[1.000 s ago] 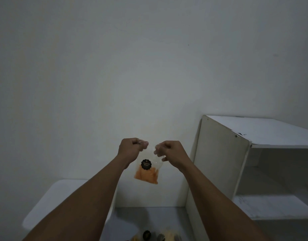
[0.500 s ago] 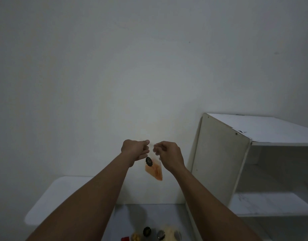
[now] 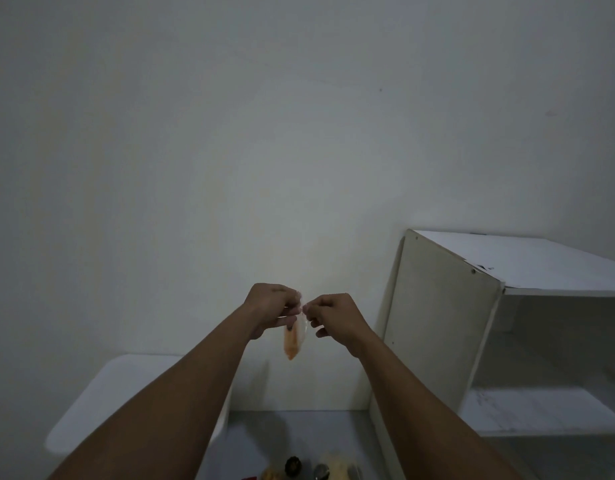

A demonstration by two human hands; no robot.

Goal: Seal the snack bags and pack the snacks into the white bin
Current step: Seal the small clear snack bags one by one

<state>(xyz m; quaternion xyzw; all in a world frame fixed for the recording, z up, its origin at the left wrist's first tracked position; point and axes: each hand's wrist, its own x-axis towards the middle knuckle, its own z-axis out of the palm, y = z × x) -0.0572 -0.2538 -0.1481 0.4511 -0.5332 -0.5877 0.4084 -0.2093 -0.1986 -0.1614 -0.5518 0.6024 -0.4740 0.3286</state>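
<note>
A small clear snack bag (image 3: 293, 337) with orange snacks in its lower part hangs in the air in front of the wall, turned nearly edge-on. My left hand (image 3: 273, 306) pinches its top edge from the left. My right hand (image 3: 332, 315) pinches the same edge from the right, fingertips almost touching the left ones. The white bin (image 3: 101, 407) stands at the lower left, partly behind my left forearm. More snack bags (image 3: 320, 471) lie on the grey surface at the bottom edge, cut off by the frame.
A white open shelf unit (image 3: 507, 306) stands at the right, its side panel close to my right forearm. A plain white wall fills the background. The grey surface (image 3: 299, 431) runs between the bin and the shelf.
The bag has turned from facing me to nearly edge-on. My hands have drawn closer together at its top edge.
</note>
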